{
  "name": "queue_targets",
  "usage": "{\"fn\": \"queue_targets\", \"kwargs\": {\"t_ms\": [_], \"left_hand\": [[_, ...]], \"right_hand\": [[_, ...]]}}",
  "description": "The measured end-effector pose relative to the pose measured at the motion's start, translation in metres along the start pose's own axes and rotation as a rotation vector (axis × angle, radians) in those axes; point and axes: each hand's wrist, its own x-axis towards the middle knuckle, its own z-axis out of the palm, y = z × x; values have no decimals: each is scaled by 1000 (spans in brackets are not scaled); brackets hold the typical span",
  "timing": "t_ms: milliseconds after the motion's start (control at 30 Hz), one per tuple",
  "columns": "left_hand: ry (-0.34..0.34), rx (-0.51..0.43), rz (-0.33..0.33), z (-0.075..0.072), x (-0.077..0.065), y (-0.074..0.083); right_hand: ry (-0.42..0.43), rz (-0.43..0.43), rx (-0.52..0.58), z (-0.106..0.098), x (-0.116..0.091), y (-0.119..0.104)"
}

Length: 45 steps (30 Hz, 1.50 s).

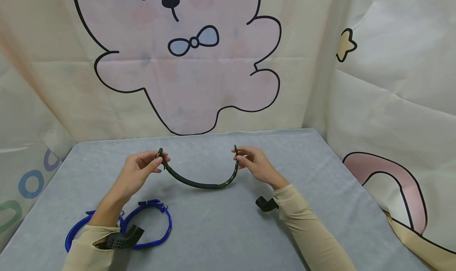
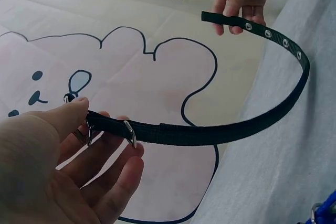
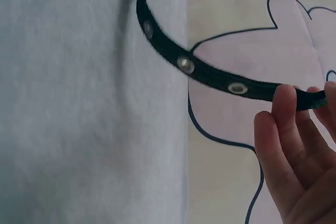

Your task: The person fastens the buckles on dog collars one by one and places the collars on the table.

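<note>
A dark green collar point(image 1: 199, 184) with metal eyelets and a D-ring hangs in a U between both hands, above the table. The left hand point(image 1: 137, 172) pinches its buckle end between thumb and fingers; in the left wrist view the buckle is partly hidden by the thumb, with the D-ring beside the fingertips. At the other end, the right hand point(image 1: 257, 164) pinches the strap near its tip, past the row of eyelets. The right wrist view shows that strap point(image 3: 210, 77) running out from the fingertips. The collar is unbuckled.
Two blue collars point(image 1: 170, 223), each closed in a loop, lie on the grey cloth-covered table point(image 1: 221, 231) at the left, partly behind the left forearm. Pale printed curtains point(image 1: 299, 84) stand behind and beside the table. A black wrist device point(image 1: 266, 204) sits at each sleeve.
</note>
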Motion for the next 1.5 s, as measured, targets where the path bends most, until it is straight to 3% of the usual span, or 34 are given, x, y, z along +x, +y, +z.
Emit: {"fn": "queue_targets", "kwargs": {"t_ms": [200, 433, 767, 1167, 1500], "left_hand": [[-3, -21, 11, 4, 0, -2], [-6, -38, 29, 8, 2, 0], [31, -46, 42, 18, 5, -3], [-16, -80, 14, 26, 2, 2], [-3, -54, 10, 31, 1, 3]], "right_hand": [[-57, 4, -45, 9, 0, -2], [-178, 51, -89, 15, 1, 3], [-158, 26, -20, 26, 2, 3], [-172, -2, -56, 39, -1, -1], [-183, 7, -83, 44, -2, -8]]}}
